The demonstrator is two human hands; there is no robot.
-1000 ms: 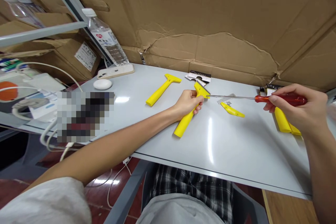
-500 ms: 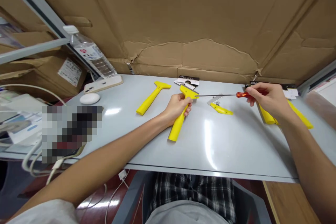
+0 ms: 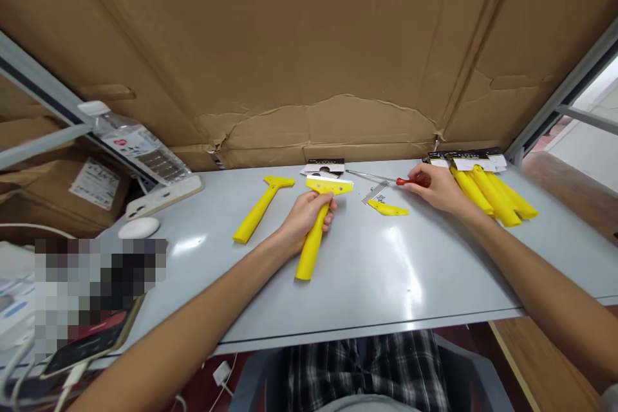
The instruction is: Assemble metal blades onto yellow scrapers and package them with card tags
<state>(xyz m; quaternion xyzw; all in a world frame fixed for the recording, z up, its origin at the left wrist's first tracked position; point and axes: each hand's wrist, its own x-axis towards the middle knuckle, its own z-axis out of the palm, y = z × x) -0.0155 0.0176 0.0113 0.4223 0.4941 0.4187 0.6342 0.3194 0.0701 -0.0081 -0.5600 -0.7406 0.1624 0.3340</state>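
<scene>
My left hand (image 3: 303, 219) is wrapped round the handle of a yellow scraper (image 3: 310, 257), just below its head. The scraper's face, with two screws and a bright metal edge, is turned up. My right hand (image 3: 439, 187) grips the red handle of a screwdriver (image 3: 408, 181), low over the table's far side, its long shaft pointing left behind the scraper parts. Between my hands lie a loose yellow head piece (image 3: 387, 208) and a flat metal blade (image 3: 374, 192). To the left rests another yellow scraper handle (image 3: 258, 212) without a visible blade.
Several yellow scrapers (image 3: 497, 199) with card packaging lie at the right. A black and white card packet (image 3: 326, 167) is at the back. A plastic bottle (image 3: 140, 145), a phone (image 3: 164, 196) and a white oval case (image 3: 138, 228) stand or lie left. Cardboard (image 3: 309, 45) walls the back edge.
The screwdriver tip has left the scraper's head, and my right hand has lowered it toward the table's back. The scraper has turned, bringing its screws into sight. The camera view has shifted.
</scene>
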